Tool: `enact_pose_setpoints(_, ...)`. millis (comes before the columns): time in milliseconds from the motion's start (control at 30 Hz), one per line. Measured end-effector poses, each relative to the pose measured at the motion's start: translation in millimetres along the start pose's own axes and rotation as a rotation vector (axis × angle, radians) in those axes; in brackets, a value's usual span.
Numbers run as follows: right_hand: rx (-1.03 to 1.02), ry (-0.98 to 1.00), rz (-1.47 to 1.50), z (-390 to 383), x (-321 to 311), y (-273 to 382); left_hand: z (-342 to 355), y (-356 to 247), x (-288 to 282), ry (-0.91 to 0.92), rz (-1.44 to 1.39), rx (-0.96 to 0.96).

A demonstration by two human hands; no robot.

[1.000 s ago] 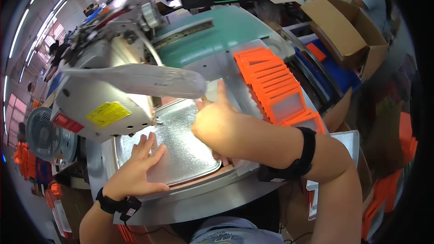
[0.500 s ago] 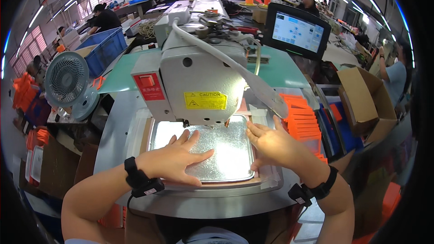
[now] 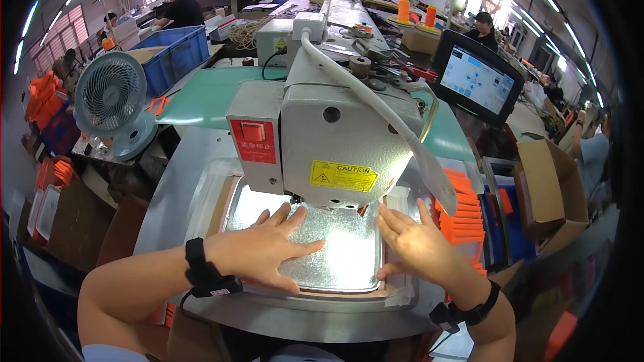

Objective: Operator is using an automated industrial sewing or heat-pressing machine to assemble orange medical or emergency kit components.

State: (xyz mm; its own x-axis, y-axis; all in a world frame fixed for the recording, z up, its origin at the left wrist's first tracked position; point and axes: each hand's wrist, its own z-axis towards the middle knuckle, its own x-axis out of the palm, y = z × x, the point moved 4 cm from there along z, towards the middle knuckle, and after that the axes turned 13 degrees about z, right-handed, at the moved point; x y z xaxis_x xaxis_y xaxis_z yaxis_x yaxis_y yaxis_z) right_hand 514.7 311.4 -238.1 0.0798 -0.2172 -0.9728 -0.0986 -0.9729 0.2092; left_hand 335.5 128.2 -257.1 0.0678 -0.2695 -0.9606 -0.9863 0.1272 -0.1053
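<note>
A shiny silver rectangular panel [image 3: 339, 258] with rounded corners lies flat under the head of an industrial sewing machine [image 3: 349, 127]. My left hand [image 3: 265, 248] rests on the panel's left part, fingers spread and thumb pointing right. At its right edge is my right hand [image 3: 419, 245], with the fingers stretched out and the thumb near the lower right corner. Neither hand grips anything. The machine head hides the panel's far edge, and a bright lamp glares on the surface.
A stack of orange pieces [image 3: 461, 218] sits right of the machine bed, before an open cardboard box [image 3: 553, 188]. A control screen [image 3: 476, 77] stands at the back right. To the left are a fan [image 3: 111, 97] and a blue crate [image 3: 171, 57]. Several people are farther off.
The view has shifted, so the machine and panel appear lower and farther right. Both hands stay at the panel with fingers extended; they have barely moved relative to it.
</note>
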Motion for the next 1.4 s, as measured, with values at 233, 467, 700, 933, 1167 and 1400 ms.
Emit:
enact_pose_setpoints(233,-0.036,-0.042,0.016,-1.9,-0.7,-0.6,0.1,1.2,0.1,0.005,-0.045,-0.005)
enact_pose_setpoints(467,-0.056,-0.047,0.053,-3.5,-1.1,-3.9,2.5,-2.5,1.3,-0.026,-0.079,-0.004)
enact_pose_setpoints(700,-0.074,-0.02,0.012,8.2,3.6,5.9,-12.5,9.3,2.6,-0.002,-0.06,-0.014)
enact_pose_setpoints(933,-0.077,-0.003,-0.002,22.8,13.4,17.7,-29.5,24.4,4.5,0.035,-0.056,-0.031)
enact_pose_setpoints(1167,-0.109,-0.087,-0.001,34.8,22.7,16.8,-35.3,40.5,7.1,-0.007,-0.058,-0.021)
enact_pose_setpoints(1400,-0.03,0.06,0.045,58.0,16.6,3.8,-22.0,62.2,3.3,-0.022,-0.09,0.004)
